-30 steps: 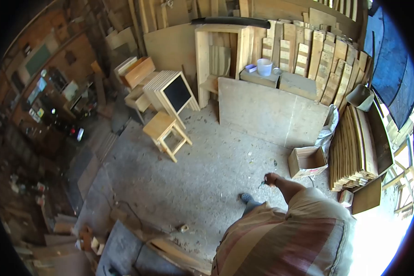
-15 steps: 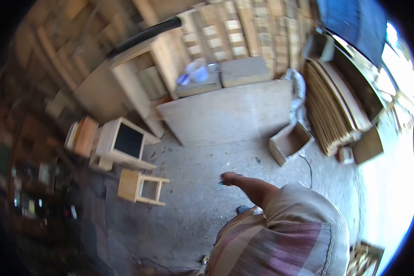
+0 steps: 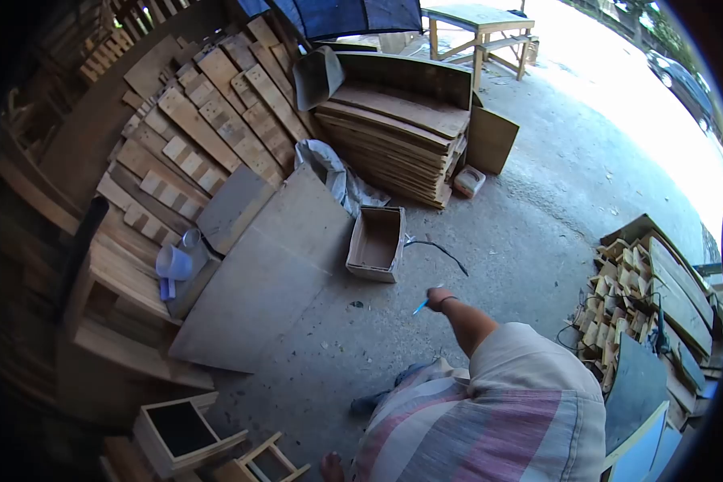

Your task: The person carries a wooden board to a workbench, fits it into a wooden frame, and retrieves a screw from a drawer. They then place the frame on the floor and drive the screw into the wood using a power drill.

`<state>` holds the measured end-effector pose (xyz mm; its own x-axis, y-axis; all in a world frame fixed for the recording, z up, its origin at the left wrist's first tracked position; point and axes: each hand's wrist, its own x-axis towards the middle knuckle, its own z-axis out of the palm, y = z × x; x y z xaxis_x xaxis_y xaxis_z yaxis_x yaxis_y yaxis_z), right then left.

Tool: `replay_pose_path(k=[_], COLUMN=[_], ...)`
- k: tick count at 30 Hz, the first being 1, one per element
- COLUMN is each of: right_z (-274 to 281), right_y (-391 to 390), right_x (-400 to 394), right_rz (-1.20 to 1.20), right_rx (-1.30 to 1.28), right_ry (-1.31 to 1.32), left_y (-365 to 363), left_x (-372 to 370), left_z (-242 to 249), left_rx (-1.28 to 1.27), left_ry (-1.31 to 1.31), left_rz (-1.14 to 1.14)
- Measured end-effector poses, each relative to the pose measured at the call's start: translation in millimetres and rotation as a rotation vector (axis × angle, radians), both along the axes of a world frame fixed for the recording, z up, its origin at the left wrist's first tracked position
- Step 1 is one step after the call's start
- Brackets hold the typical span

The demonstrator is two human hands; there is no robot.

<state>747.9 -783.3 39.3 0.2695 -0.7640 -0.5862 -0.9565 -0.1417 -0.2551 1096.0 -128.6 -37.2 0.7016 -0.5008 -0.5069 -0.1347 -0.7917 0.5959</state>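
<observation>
My right hand [image 3: 437, 298] reaches out over the concrete floor, its fingers closed around a thin blue pen-like stick [image 3: 420, 307]. A dark band circles that wrist. Ahead of this hand stands an open cardboard box [image 3: 375, 247]. My left hand [image 3: 332, 466] shows only in part at the bottom edge, low beside my striped shirt. Its fingers cannot be made out. Closest to it is a small wooden frame with legs [image 3: 269, 459].
A large board [image 3: 273, 273] leans on grey blocks at left. Stacked panels [image 3: 394, 149] stand behind the box, near a black cable [image 3: 442, 253]. Wood offcuts [image 3: 618, 305] are piled at right. A wooden cabinet with a black panel [image 3: 181, 434] sits lower left.
My view has swung to the right, so the box and stacked panels now sit nearer the middle. The wooden furniture has shifted to the lower left. My left hand has come into view.
</observation>
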Motion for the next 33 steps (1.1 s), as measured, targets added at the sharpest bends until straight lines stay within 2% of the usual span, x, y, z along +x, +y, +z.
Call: replay_pose_path(k=[2, 3, 6, 8, 10, 12, 13, 14, 16, 17, 19, 20, 21, 22, 23, 24, 26, 28, 29, 30, 31, 33], right_z=[3, -9, -3, -4, -17, -39, -50, -57, -36, -22, 10, 45, 50, 64, 54, 35, 5, -57, -74, -78, -90, -107], right_y=[-7, -4, 33, 74, 118, 159, 179, 198, 236, 246, 267, 269, 261, 255, 242, 230, 207, 173, 161, 151, 141, 133], right_x=[-84, -121, -181, -179, -154, -102, -69, -31, 44, 72, 124, 144, 173, 183, 187, 185, 172, 135, 118, 110, 104, 106], right_rz=[-0.33, -0.404, -0.453, -0.455, -0.493, -0.374, -0.414, -0.293, -0.013, 0.05, 0.465, 0.527, 0.564, 0.537, 0.466, 0.359, 0.146, 0.11, 0.123, 0.405, 0.539, 0.527], right_rx=[-0.058, -0.103, -0.124, -0.161, 0.016, 0.105, 0.236, 0.278, 0.263, 0.269, -0.026, 0.019, 0.038, 0.047, 0.16, 0.241, 0.358, 0.483, 0.481, 0.438, 0.435, 0.566], right_ry=[0.092, 0.101, 0.184, 0.193, 0.165, 0.123, 0.016, -0.012, -0.179, -0.16, -0.466, -0.5, -0.62, -0.565, -0.638, -0.649, -0.587, -0.475, -0.337, -0.065, 0.05, 0.093], left_y=[1, 0, -2, 4, 20, 43, 59, 77, 111, 129, 160, 164, 195, 194, 191, 195, 197, 175, 166, 159, 152, 140], left_x=[24, 33, 39, 34, 25, 18, 14, 16, 15, 11, -1, -9, -27, -33, -38, -47, -71, -91, -102, -112, -122, -143], left_z=[-3, -5, -11, -13, -15, -12, -11, -6, 0, 5, 13, 25, 26, 36, 45, 32, 29, 50, 56, 59, 62, 71], left_rx=[-0.011, -0.003, 0.036, 0.053, 0.07, 0.069, 0.064, 0.06, 0.053, 0.056, 0.075, 0.098, 0.058, 0.058, 0.171, 0.166, 0.164, 0.098, 0.085, 0.071, 0.058, 0.03], left_ry=[-0.046, -0.036, 0.001, 0.021, 0.037, 0.036, 0.031, 0.021, -0.007, -0.03, -0.115, -0.16, -0.188, -0.073, 0.088, 0.096, 0.108, 0.14, 0.143, 0.146, 0.149, 0.143], left_rz=[-0.064, -0.069, -0.098, -0.135, -0.162, -0.162, -0.152, -0.136, -0.114, -0.106, -0.151, -0.16, -0.091, 0.074, 0.277, 0.361, 0.507, 0.574, 0.632, 0.641, 0.656, 0.719])
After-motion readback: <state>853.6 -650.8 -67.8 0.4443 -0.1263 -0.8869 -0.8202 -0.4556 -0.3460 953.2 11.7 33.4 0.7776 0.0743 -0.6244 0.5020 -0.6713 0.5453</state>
